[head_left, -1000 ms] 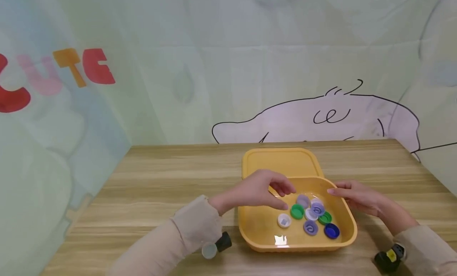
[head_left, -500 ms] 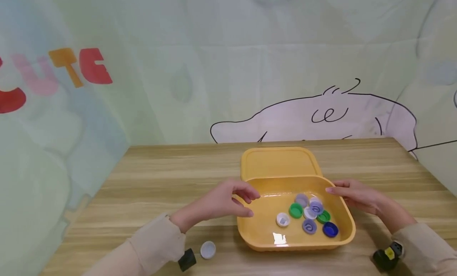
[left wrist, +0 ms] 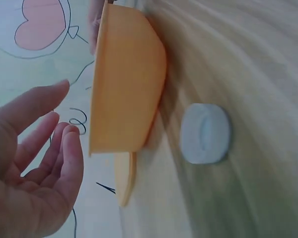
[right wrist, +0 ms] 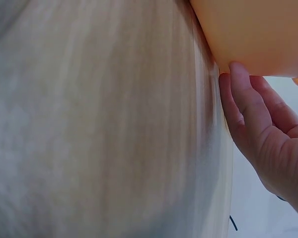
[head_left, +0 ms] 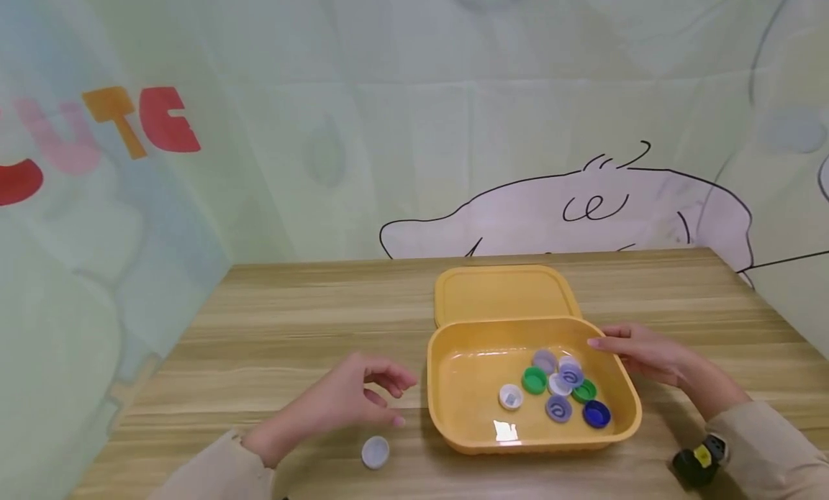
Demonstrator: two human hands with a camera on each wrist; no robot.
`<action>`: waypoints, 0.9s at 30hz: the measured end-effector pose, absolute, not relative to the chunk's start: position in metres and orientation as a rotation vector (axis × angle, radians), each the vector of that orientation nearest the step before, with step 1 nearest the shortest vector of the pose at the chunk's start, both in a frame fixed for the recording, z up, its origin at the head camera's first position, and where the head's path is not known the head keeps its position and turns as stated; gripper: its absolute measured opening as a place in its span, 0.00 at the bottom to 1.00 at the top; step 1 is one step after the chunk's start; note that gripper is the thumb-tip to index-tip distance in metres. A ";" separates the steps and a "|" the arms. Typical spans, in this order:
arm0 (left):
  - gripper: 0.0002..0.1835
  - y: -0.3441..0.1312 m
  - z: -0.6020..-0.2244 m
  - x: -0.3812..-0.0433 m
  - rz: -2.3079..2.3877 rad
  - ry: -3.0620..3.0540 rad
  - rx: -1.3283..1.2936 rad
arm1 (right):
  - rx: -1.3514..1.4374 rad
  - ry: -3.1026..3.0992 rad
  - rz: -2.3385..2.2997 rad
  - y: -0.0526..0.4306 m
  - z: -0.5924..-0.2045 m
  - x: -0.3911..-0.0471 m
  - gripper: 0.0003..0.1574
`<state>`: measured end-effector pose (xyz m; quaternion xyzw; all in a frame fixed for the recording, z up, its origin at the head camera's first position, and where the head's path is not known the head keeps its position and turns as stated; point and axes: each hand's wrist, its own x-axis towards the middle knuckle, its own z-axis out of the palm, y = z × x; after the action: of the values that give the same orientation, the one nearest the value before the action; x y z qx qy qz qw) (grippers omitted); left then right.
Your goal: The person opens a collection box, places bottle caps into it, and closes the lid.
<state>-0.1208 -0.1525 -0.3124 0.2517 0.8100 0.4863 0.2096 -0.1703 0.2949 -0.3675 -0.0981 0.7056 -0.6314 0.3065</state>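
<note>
My left hand (head_left: 350, 399) hovers over the table just left of a yellow plastic box (head_left: 463, 392), holding nothing. Its fingers are loosely bent, thumb apart. On the table near that hand lies a round white bottle cap (head_left: 376, 452), also seen in the left wrist view as a pale cap (left wrist: 205, 133). My right hand (head_left: 648, 352) holds the box at its right rim, thumb over the edge. In the right wrist view its fingertips (right wrist: 238, 69) touch the outer wall. Inside the box are several bottle caps: white (head_left: 511, 396), green (head_left: 534, 380), purple (head_left: 558, 408) and dark blue (head_left: 596, 414).
Directly behind the box lies a flat yellow lid (head_left: 505, 293) on the wooden table (head_left: 311, 298). A printed cloth backdrop (head_left: 291, 140) stands at the table's far edge. A black device (head_left: 699, 460) is strapped at the right wrist.
My left hand has moved from over the box leftward and toward me, out past its left rim. The white cap on the table is now uncovered. My right hand stays on the rim.
</note>
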 end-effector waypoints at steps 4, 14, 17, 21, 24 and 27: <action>0.23 -0.167 -0.324 -0.114 1.368 2.228 0.646 | -0.262 1.860 -1.671 0.294 -0.368 -0.171 0.23; 0.25 -0.189 -0.350 -0.100 1.349 2.182 0.552 | -0.247 1.879 -1.668 0.295 -0.368 -0.170 0.24; 0.24 -0.192 -0.354 -0.100 1.349 2.168 0.557 | -0.251 1.874 -1.671 0.295 -0.368 -0.170 0.23; 0.24 -0.194 -0.359 -0.101 1.354 2.132 0.575 | -0.260 1.872 -1.670 0.295 -0.368 -0.170 0.22; 0.24 -0.193 -0.362 -0.101 1.357 2.113 0.589 | -0.262 1.862 -1.677 0.296 -0.369 -0.170 0.22; 0.24 -0.192 -0.364 -0.101 1.349 2.122 0.612 | -0.264 1.857 -1.682 0.296 -0.369 -0.170 0.21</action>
<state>-0.1014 -0.1918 -0.3638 0.2274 0.7887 0.5016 0.2733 -0.1701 0.2964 -0.3692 -0.0999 0.7016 -0.6355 0.3064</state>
